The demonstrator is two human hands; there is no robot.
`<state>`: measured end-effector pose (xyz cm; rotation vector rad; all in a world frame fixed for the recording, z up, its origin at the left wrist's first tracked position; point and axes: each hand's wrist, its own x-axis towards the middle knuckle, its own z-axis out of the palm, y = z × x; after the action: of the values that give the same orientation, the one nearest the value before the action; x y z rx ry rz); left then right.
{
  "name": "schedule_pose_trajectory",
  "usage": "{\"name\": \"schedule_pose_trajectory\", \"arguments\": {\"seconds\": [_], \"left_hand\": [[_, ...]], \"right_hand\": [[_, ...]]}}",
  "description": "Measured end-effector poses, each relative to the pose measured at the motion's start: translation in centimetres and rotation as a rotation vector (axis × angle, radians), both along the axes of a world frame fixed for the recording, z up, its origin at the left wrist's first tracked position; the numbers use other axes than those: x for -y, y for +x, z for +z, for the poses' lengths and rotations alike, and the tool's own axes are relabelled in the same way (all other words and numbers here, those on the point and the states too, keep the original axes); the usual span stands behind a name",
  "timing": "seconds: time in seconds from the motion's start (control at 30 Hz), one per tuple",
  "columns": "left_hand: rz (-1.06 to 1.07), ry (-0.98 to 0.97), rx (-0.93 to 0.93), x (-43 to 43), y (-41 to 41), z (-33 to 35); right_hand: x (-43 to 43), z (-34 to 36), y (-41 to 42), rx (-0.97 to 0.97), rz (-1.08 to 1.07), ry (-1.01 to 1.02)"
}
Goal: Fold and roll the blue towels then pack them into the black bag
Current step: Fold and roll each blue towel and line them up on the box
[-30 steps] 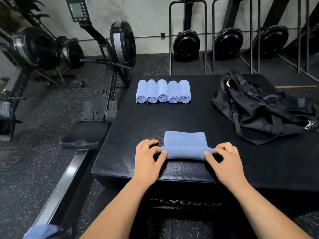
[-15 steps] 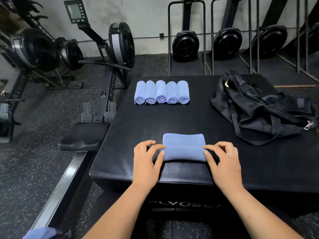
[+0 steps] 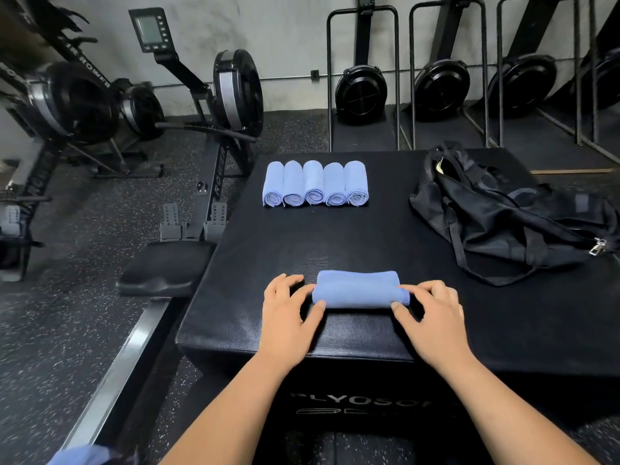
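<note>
The half-rolled blue towel lies near the front edge of our black surface, our left hand and right hand each with a grip pinching one end, five rolled towels in a row beyond, the black bag to their right.

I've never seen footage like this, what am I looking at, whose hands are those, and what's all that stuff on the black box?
There is no machine here. A camera worn on a person's head looks down at their own bare hands. The left hand and right hand each grip one end of a partly rolled blue towel. It lies on a black padded plyo box. Farther back, five rolled blue towels sit in a row. To the right lies a limp black bag. Rowing machines stand on the gym floor around.
</note>
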<state>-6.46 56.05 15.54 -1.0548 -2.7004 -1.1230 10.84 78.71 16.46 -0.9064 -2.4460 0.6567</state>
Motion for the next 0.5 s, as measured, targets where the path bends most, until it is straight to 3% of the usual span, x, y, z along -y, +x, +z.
{"name": "schedule_pose_trajectory", "arguments": {"seconds": [0.33, 0.5], "left_hand": [[0.154, 0.041, 0.156, -1.0, -0.2, 1.3], [0.193, 0.063, -0.051, -2.6, -1.5, 2.6]], "right_hand": [[-0.2, 1.0, -0.4, 0.013, -0.021, -0.115], [-0.5, 2.7, -1.3, -0.040, 0.100, -0.051]]}}
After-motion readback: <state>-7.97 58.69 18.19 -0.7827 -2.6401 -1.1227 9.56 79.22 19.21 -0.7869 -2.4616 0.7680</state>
